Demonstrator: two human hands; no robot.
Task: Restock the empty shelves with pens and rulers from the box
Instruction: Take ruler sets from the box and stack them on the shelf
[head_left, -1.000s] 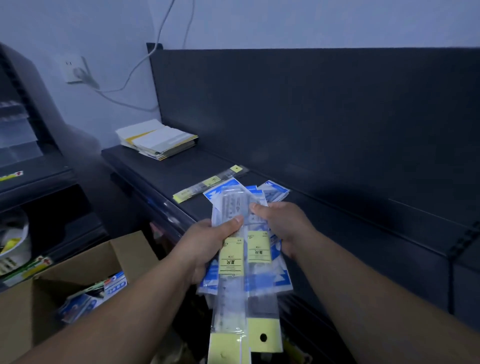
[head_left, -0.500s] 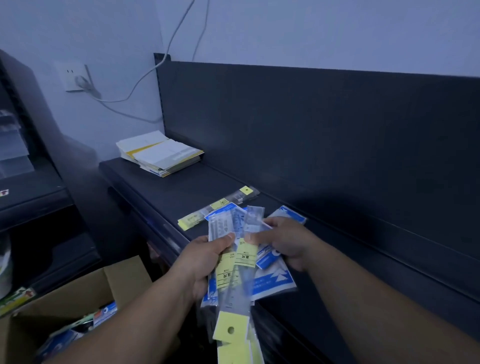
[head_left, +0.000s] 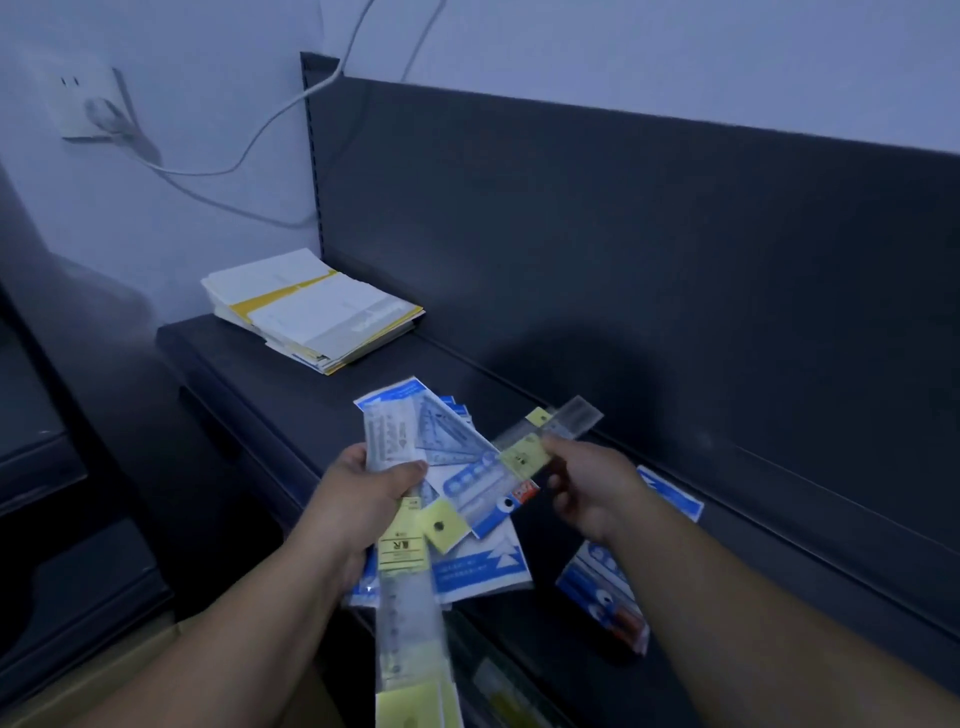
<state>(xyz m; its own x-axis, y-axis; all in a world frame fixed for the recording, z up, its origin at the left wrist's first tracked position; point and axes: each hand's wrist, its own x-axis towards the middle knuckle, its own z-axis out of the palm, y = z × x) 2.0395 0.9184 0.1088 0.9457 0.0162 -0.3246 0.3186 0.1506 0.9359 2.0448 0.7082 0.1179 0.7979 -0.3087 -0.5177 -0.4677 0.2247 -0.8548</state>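
Observation:
My left hand (head_left: 363, 501) grips a bundle of packaged rulers (head_left: 467, 566): blue-and-white packs, a set square, and clear rulers with yellow labels, one hanging down towards me. My right hand (head_left: 592, 491) pinches a clear ruler (head_left: 524, 457) by its yellow label; the ruler lies slantwise across the bundle, its far end pointing up and right. Both hands are over the dark shelf (head_left: 280, 395). Another blue pack (head_left: 605, 590) lies on the shelf, partly hidden under my right wrist. A corner of the cardboard box (head_left: 156, 660) shows at the bottom left.
A stack of white and yellow booklets (head_left: 311, 312) sits at the shelf's far left end. The dark back panel (head_left: 623, 260) rises behind the shelf. A wall socket (head_left: 88, 104) with a cable is at the upper left. Another dark rack (head_left: 47, 467) stands on the left.
My right hand has swung one clear ruler out of the bundle to the right. A blue pack now lies on the shelf under my right arm. The view has shifted up and right.

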